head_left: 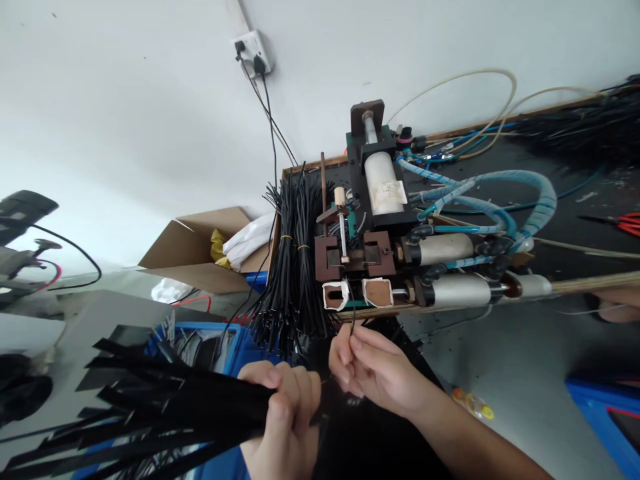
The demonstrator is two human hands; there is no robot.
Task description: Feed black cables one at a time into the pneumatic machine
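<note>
Far left: one dark chair or stand edge, blurred, can't tell more. One open cardboard box (193,257) behind, with white and yellow bags inside.

One blue bin (210,340) below the box, holding black pieces; too tangled to count.

My left hand (285,420), low centre: fist closed tight round one thick bunch of flat black strips (150,413). The strips fan out to the left over the bin. Too many to count; well over a dozen ends show.

Above that hand: two bundles of thin black tubes (295,267), each tied with one yellow band, standing along the left edge of the bench and touching the machine's side.

My right hand (370,370), just right of the left: thumb and forefinger pinched narrow on one single black strip (351,317). Its free end points up, just below the front of the pneumatic press (370,227), between its two white-rimmed openings.

Press: one upright white cylinder, two grey cylinders lying sideways, a loop of blue spiral-wrapped hose (505,193) to the right.

Far right: one pair of red-handled pliers (625,223) on the black bench top. One wall socket (254,52) up top, two plugs in it.
</note>
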